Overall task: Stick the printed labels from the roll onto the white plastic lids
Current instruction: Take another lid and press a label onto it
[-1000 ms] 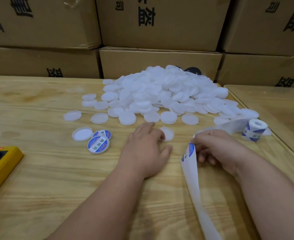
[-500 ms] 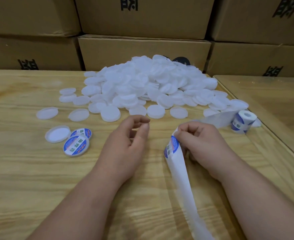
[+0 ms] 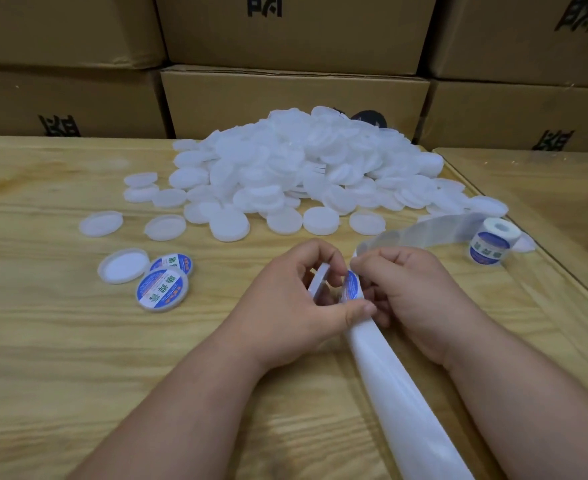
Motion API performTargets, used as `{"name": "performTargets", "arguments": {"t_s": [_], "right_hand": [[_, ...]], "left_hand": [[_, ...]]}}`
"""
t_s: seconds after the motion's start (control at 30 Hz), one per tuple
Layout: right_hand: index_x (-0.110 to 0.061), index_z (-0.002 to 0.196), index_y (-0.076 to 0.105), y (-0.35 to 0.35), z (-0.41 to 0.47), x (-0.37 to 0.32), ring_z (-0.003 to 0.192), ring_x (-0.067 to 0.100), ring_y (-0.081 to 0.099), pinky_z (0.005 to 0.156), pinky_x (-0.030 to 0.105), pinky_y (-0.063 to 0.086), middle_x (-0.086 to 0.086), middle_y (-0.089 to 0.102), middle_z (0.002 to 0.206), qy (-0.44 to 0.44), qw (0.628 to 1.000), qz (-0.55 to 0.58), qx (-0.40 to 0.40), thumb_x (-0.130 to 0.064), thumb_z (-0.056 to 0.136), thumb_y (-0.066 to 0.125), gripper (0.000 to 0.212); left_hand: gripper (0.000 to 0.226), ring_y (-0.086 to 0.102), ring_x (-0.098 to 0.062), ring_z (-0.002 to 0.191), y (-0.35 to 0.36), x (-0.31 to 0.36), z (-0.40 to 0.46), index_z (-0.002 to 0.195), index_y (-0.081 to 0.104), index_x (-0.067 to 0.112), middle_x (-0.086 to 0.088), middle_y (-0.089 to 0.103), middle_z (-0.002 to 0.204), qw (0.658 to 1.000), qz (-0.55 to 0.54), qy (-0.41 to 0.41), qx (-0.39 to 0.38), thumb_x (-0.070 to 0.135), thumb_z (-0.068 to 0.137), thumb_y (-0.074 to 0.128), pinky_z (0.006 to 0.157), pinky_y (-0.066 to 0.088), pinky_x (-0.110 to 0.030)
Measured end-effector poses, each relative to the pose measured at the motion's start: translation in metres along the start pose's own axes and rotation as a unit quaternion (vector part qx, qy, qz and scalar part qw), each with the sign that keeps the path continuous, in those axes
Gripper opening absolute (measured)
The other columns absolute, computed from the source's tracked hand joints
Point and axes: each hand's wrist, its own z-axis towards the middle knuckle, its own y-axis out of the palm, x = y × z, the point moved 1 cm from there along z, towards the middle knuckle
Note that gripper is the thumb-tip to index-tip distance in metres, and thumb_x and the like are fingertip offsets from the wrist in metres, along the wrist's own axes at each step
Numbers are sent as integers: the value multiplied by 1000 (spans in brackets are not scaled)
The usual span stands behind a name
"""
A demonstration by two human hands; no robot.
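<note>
Since a second ago my left hand (image 3: 296,303) has come off the desk (image 3: 60,358), where it lay flat by a loose lid, and now holds a white lid (image 3: 318,284) on edge, fingers curled over the top rim and thumb at the bottom. My right hand (image 3: 403,289) has moved in beside it, so that the two hands are almost touching. It pinches the blue-and-white label (image 3: 351,285) on the backing strip (image 3: 400,403), and the label's face stands just beside the lid; I cannot tell whether they touch.

The empty strip runs from the hands toward me down the desk. Its other end curves away to the right to the label roll (image 3: 490,245), which stands upright near the desk's right edge.

To the left of my hands lie two labelled lids (image 3: 162,289), one overlapping the other, with a bare lid (image 3: 123,266) touching them, hollow side up. Behind, in the middle of the desk, is the heap of white lids (image 3: 313,168), with strays spread at its near and left edges. Stacked cardboard boxes (image 3: 292,98) stand along the back.
</note>
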Motion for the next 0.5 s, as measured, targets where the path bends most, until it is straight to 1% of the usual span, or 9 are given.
{"name": "performTargets", "arguments": {"t_s": [0.03,0.1,0.2,0.27,0.3,0.37,0.4,0.43,0.5], "right_hand": [[-5,67,66,0,0,0,49,21,45,44,29,38,7,57,57,-4,1000,-2,-4,-24,90,65,29],[-11,67,70,-1,0,-1,48,17,49,41,27,38,3,58,56,-13,1000,0,-21,-20,93,64,29],[-16,67,73,-3,-1,-3,50,17,51,43,27,38,4,60,58,-8,998,-21,-65,-34,83,66,25],[-18,66,72,-4,-2,-5,51,18,49,45,27,39,6,60,59,-5,995,-46,-91,-42,74,68,25],[-19,68,72,-5,-3,-5,51,19,48,46,27,38,6,61,59,-6,993,-56,-102,-44,72,69,25],[-21,72,74,-6,-4,-6,50,16,47,44,24,38,7,60,59,-13,990,-64,-122,-39,74,71,19],[-21,72,74,-6,-4,-6,48,15,47,43,22,37,7,60,59,-16,990,-64,-128,-36,76,71,16],[-21,71,74,-6,-4,-7,47,12,47,42,20,37,6,59,59,-17,989,-60,-132,-33,77,70,14],[-21,67,71,-6,-3,-6,45,9,47,41,19,36,4,58,58,-13,991,-50,-127,-30,78,67,14]], "left_hand": [[34,59,-7,65,1,0,0,86,60,30,16,62,76,1000,4,0,4,32,68,89,60,51,-22],[28,65,-8,70,1,0,0,86,62,33,12,67,83,1000,6,-2,9,31,71,85,64,56,-26],[24,71,-11,78,0,1,0,87,63,34,7,71,91,1000,8,0,12,28,75,83,73,59,-29],[24,72,-10,81,-1,0,1,90,64,35,8,72,92,1000,5,-9,13,33,74,82,75,60,-30],[25,72,-8,80,-1,0,1,92,64,37,10,72,91,1000,4,-13,14,37,73,81,74,60,-27],[25,69,-2,76,-2,0,2,93,65,41,16,70,89,1000,-3,-14,12,41,73,80,69,56,-18],[25,68,0,75,-3,0,2,93,65,42,17,69,89,1000,-7,-15,9,40,73,80,68,54,-17],[27,68,-2,76,-4,0,2,94,66,42,18,69,89,1000,-9,-17,5,40,73,81,69,55,-19],[34,70,-11,83,-5,-1,3,98,68,44,17,68,92,1000,-7,-21,-7,43,67,83,76,60,-28]]}}
